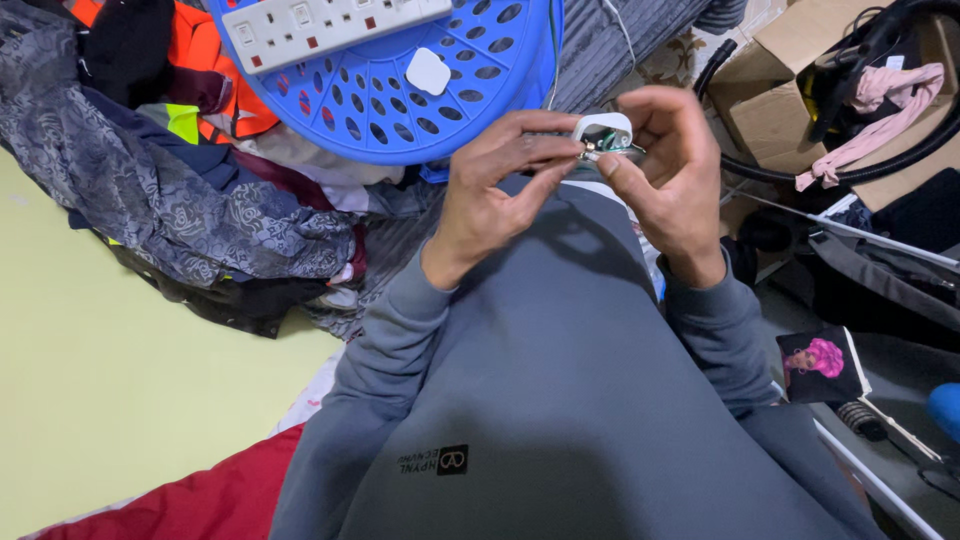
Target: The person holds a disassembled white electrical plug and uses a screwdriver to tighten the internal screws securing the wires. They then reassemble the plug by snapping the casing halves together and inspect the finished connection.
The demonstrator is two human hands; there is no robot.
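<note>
Hands are meeting just above the person's chest, both working on 1 small opened white plug (603, 133). Left hand (497, 185) is pinching at the plug's exposed inside from the 9 o'clock side, thumb and forefinger closed together on it. Right hand (668, 170) is curling around the plug from the 3 o'clock side, fingers wrapping over its top and thumb pressing underneath, gripping it firmly. What exactly the left fingertips are holding inside is too small to tell.

At 11 o'clock from the plug, a round blue perforated plastic stool top (400, 110) is carrying a white extension socket strip (330, 22) and 1 loose white plug cover (428, 71), lying apart from the strip. At 9 o'clock, a heap of patterned grey and orange clothing (170, 180) is spreading over the pale floor. At 2 o'clock, a cardboard box (790, 90) is sitting with a pink cloth (880, 105) draping over a black hose. The person is wearing a grey sweatshirt (560, 380), filling the lower middle of the view.
</note>
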